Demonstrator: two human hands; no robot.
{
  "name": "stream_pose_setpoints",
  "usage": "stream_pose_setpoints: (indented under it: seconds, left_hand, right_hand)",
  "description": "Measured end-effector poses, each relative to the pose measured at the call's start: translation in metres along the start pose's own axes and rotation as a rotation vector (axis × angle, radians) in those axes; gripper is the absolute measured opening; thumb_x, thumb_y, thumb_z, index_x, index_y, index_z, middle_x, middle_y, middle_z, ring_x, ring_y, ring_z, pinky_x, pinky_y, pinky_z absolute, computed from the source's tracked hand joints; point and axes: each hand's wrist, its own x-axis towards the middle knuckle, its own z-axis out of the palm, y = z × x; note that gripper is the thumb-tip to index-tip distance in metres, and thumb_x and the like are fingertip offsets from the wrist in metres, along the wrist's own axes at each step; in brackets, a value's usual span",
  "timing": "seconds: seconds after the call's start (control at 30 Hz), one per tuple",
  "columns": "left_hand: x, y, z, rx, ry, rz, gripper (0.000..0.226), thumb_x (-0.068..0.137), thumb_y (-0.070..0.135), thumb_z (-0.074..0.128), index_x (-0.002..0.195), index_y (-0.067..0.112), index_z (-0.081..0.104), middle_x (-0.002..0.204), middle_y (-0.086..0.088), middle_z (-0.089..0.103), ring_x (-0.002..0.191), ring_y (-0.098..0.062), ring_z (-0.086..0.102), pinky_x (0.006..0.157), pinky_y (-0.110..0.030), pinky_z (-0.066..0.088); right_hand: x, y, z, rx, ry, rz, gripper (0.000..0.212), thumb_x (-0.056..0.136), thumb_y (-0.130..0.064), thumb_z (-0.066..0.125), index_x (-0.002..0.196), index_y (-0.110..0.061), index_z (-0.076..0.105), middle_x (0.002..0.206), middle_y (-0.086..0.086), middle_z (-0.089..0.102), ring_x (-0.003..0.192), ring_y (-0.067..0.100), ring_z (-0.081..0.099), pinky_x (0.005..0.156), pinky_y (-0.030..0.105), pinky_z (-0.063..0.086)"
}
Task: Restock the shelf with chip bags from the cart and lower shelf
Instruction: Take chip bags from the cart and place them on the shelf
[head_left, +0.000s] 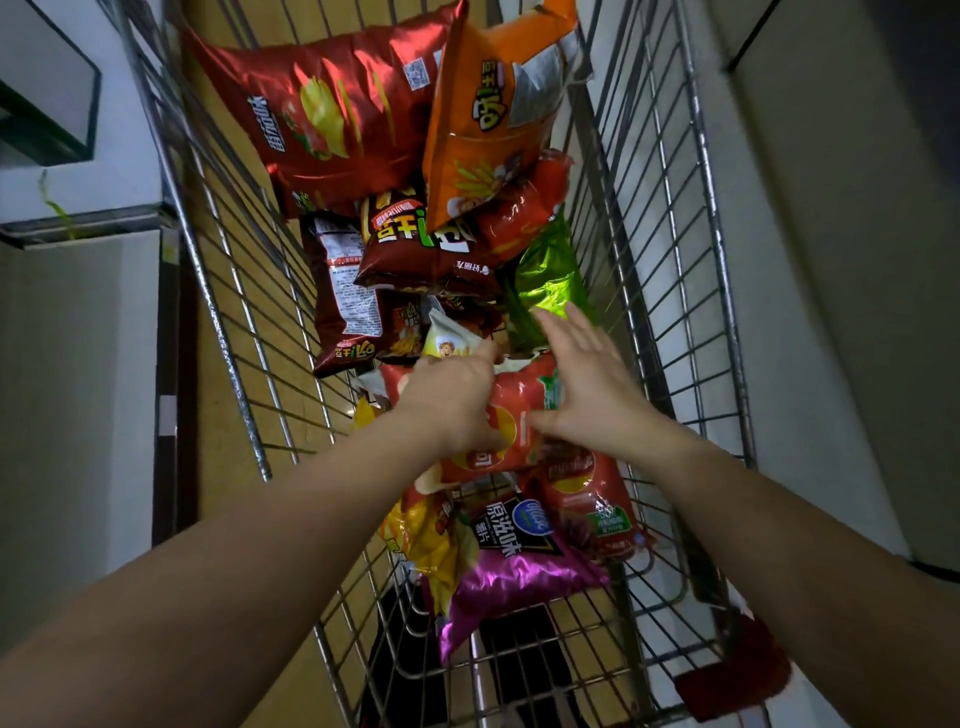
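Red chip bag (511, 415) mid-cart, atop pile. Left hand (452, 402) on its left edge, fingers curled, seemingly gripping. Right hand (582, 387) spread flat, touching right side. Cart (223, 332) heaped with bags; shelf unseen. Judgement: restock early, most left.
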Motion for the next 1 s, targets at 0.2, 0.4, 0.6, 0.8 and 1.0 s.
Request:
stream_pose_setpoints:
  seconds: [0.2,0.4,0.6,0.8,1.0]
  left_hand:
    - [-0.011,0.009,-0.014,0.157,0.041,0.162,0.082,0.072,0.044,0.076,0.133,0.014,0.029,0.125,-0.008,0.056,0.126,-0.023,0.044,0.115,-0.034,0.012]
    - [-0.023,0.001,-0.026,0.145,0.222,0.216,0.084,0.075,0.044,0.071,0.144,0.022,0.027,0.151,-0.003,0.03,0.146,-0.02,0.007,0.116,-0.04,-0.007]
    - [-0.035,-0.021,-0.02,-0.312,0.706,-0.085,0.113,0.058,0.042,0.087,0.148,0.009,0.026,0.152,-0.016,0.026,0.142,-0.032,0.021,0.116,-0.046,0.018]
    - [-0.031,-0.017,-0.015,-1.223,0.268,-0.288,0.125,0.06,0.035,0.083,0.152,0.019,0.0,0.154,-0.006,0.028,0.138,-0.023,0.033,0.112,-0.043,0.033]
    - [-0.028,-0.024,-0.016,-1.366,0.166,-0.316,0.092,0.069,0.019,0.081,0.144,0.017,0.028,0.132,-0.005,0.053,0.114,-0.023,0.057,0.098,-0.043,0.048]
  right_hand:
    - [0.005,0.0,-0.006,-0.216,-0.295,-0.058,0.091,0.072,-0.047,0.073,0.145,-0.016,0.027,0.143,0.006,0.042,0.136,0.022,0.032,0.114,0.036,0.012]
    - [0.001,0.003,-0.005,0.046,-0.191,0.035,0.057,0.072,-0.043,0.075,0.122,-0.023,0.057,0.119,0.001,0.061,0.112,0.021,0.054,0.098,0.031,0.038]
    - [-0.011,0.017,0.001,0.806,-0.111,0.347,0.05,0.07,-0.029,0.079,0.115,-0.024,0.057,0.117,0.005,0.063,0.105,0.023,0.061,0.099,0.045,0.045]
    - [-0.013,-0.004,0.016,1.057,-0.168,0.385,0.034,0.076,-0.024,0.073,0.103,-0.032,0.055,0.113,0.004,0.066,0.106,0.023,0.062,0.098,0.04,0.046]
    - [-0.004,-0.014,0.018,1.038,-0.22,0.347,0.058,0.067,-0.031,0.076,0.12,-0.024,0.053,0.116,0.001,0.065,0.106,0.017,0.061,0.094,0.032,0.047]
